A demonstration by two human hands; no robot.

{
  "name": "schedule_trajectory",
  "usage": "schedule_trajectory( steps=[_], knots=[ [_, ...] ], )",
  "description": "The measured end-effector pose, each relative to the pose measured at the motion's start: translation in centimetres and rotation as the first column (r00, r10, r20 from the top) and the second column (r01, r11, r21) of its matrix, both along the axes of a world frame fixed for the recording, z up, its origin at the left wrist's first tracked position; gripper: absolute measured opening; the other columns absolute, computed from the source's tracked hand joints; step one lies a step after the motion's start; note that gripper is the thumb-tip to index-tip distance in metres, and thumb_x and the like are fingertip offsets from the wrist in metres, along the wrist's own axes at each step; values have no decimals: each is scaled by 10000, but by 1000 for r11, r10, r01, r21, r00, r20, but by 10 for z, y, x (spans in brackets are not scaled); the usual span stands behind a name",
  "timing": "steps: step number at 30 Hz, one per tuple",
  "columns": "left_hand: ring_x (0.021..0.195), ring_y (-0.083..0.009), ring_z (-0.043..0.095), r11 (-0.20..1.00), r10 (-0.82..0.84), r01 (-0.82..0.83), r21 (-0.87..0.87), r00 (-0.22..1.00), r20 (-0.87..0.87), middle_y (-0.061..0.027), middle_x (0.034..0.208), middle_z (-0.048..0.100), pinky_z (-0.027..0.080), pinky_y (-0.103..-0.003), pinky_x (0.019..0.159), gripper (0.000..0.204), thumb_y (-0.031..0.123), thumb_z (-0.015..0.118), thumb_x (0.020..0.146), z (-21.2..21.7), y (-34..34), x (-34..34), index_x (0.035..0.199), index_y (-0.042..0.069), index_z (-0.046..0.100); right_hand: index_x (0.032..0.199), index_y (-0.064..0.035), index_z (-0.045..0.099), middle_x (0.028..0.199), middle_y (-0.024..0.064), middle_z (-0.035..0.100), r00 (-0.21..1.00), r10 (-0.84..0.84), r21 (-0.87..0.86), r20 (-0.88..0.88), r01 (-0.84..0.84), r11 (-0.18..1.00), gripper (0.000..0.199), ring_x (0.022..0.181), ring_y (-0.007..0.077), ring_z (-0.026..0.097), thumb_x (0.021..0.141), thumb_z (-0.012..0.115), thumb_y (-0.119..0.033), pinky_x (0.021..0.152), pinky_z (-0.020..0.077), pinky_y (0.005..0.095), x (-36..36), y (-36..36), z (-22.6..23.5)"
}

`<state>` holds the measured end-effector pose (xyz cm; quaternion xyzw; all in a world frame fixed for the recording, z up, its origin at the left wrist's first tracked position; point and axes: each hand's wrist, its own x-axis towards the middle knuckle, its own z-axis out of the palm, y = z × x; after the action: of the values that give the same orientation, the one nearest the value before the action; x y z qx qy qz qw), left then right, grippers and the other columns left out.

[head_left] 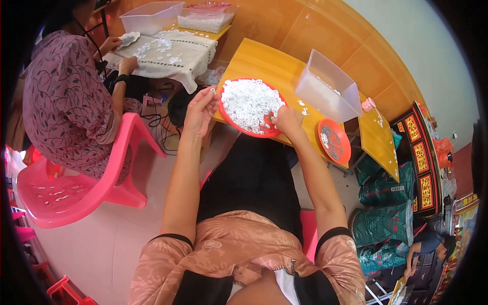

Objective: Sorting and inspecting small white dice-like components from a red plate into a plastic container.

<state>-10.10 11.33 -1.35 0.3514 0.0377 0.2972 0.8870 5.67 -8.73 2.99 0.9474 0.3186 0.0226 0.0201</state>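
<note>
A round red plate (235,125) heaped with small white ring-like plastic pieces (249,101) rests at the near edge of the yellow table (252,57). Beside its left rim, my left hand (200,113) is closed in a pinch on one small white piece (213,91). My right hand (288,122) is at the plate's right side, its fingers curled down at the pieces; what they hold is hidden. Part of the plate's patterned bottom shows next to those fingers. Farther right, a smaller orange-red plate (346,136) carries small grey bits and a few white pieces.
A clear plastic bin (325,71) stands on the table's right part, with loose white pieces near it. To the left, a person (71,101) on a pink chair (76,203) works at a cloth-covered table (198,53). Green sacks (384,223) stand at the right.
</note>
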Motion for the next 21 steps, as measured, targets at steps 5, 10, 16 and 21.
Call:
schedule_trajectory(
  steps=[5, 10, 16, 21],
  knots=[
    [718, -68, 576, 1000, 4, -4, 0, 1000, 8, -42, 856, 647, 444, -180, 638, 230, 142, 558, 883, 1, 2, -3, 1086, 33, 568, 835, -34, 663, 871, 196, 647, 997, 54, -61, -60, -58, 996, 250, 853, 318, 635, 734, 686, -261, 698, 509, 416, -2, -5, 6],
    [701, -62, 577, 999, 40, -40, 1, 999, -1, -49, 861, 649, 444, -174, 631, 224, 139, 560, 884, 9, 2, -9, 1078, 28, 570, 849, -40, 662, 869, 186, 649, 993, 112, -52, -26, -113, 992, 180, 860, 320, 631, 738, 636, -180, 704, 508, 419, -4, -1, 1],
    [670, -66, 570, 995, 58, -58, 82, 998, 9, -53, 825, 649, 440, -174, 624, 198, 132, 571, 877, 38, -24, -16, 1040, 21, 590, 911, -19, 655, 843, 192, 646, 984, 173, 115, -37, -168, 979, 249, 790, 308, 632, 727, 670, -186, 659, 497, 407, 12, -10, -12],
    [657, -68, 554, 971, -14, 22, 240, 999, -38, -74, 805, 648, 428, -182, 620, 169, 80, 564, 856, 64, -75, -14, 996, -9, 599, 1021, 15, 632, 829, 107, 664, 747, 436, 812, -501, 231, 537, 270, 739, 172, 644, 778, 650, -101, 613, 517, 298, -38, -40, 39]
  ],
)
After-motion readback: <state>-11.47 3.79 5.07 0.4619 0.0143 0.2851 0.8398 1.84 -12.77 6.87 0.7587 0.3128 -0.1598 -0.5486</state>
